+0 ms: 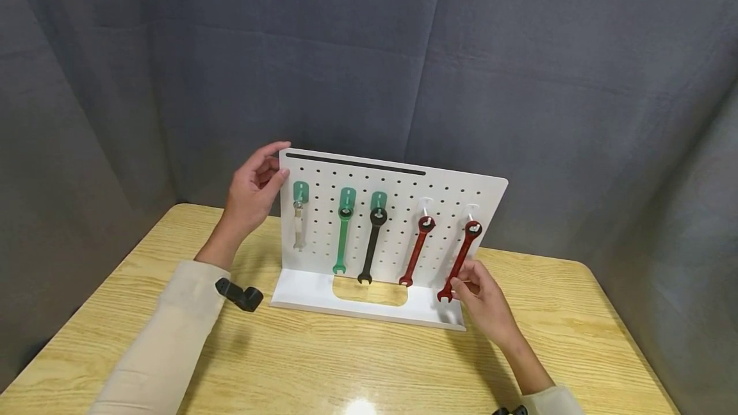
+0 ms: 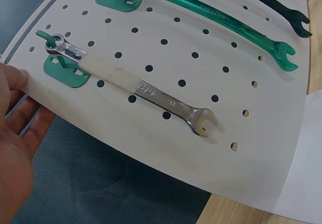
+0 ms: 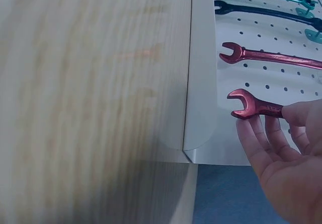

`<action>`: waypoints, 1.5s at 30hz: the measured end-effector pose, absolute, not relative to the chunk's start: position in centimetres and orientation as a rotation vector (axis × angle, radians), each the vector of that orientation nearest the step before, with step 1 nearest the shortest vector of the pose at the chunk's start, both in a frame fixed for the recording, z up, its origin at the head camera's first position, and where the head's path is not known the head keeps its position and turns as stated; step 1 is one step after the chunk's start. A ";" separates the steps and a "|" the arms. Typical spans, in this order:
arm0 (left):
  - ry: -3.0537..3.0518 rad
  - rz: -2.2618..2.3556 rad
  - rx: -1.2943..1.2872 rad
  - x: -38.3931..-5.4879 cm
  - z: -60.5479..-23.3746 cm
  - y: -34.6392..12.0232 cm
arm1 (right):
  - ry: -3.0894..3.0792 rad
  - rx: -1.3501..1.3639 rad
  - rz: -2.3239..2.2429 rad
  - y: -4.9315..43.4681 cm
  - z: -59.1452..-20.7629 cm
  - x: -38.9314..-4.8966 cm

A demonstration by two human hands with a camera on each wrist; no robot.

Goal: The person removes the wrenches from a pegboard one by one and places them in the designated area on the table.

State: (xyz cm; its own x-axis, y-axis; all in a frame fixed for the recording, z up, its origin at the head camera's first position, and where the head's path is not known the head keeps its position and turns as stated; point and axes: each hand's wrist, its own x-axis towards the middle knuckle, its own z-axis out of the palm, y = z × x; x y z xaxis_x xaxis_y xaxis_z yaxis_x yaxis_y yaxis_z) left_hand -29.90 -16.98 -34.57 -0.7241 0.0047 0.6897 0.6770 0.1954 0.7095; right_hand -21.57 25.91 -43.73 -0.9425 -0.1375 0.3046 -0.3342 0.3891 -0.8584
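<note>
My left hand (image 1: 252,189) holds the upper left edge of a white pegboard (image 1: 461,187), thumb in front and fingers behind. Nearest to it hangs a silver wrench (image 2: 163,99) with a pale wrapped handle, on a green hook (image 2: 65,72). My right hand (image 1: 483,300) pinches the rightmost red wrench (image 3: 264,107) near its open end. That wrench's ring end is still over a white hook (image 1: 471,211). Left of it hang another red wrench (image 1: 416,252), a black wrench (image 1: 373,245) and a green wrench (image 1: 343,242), each by its ring end.
The pegboard stands on a white base (image 1: 305,290) with a cut-out, on a wood-grain table (image 1: 300,364). Grey curtains (image 1: 346,50) hang behind and at both sides. A black wrist mount (image 1: 239,293) sits on the left sleeve.
</note>
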 end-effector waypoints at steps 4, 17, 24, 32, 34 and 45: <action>-1.927 -1.562 -0.622 -29.7 -34.6 -17.2 | -2.475 0.441 1.625 25.8 -43.7 -20.9; -1.937 -1.576 -0.636 -29.9 -34.5 -17.1 | -2.476 0.463 1.783 26.6 -42.6 -19.9; -1.952 -1.566 -0.640 -29.9 -34.5 -17.2 | -2.457 0.456 1.897 27.1 -41.8 -19.3; -1.959 -1.554 -0.634 -30.0 -34.6 -17.1 | -2.349 0.547 2.100 27.4 -40.9 -18.4; -1.959 -1.555 -0.638 -30.0 -34.6 -17.1 | -2.345 0.547 2.117 27.5 -40.8 -18.2; -1.939 -1.577 -0.678 -30.0 -34.5 -17.2 | -2.319 0.523 2.178 27.7 -40.0 -17.8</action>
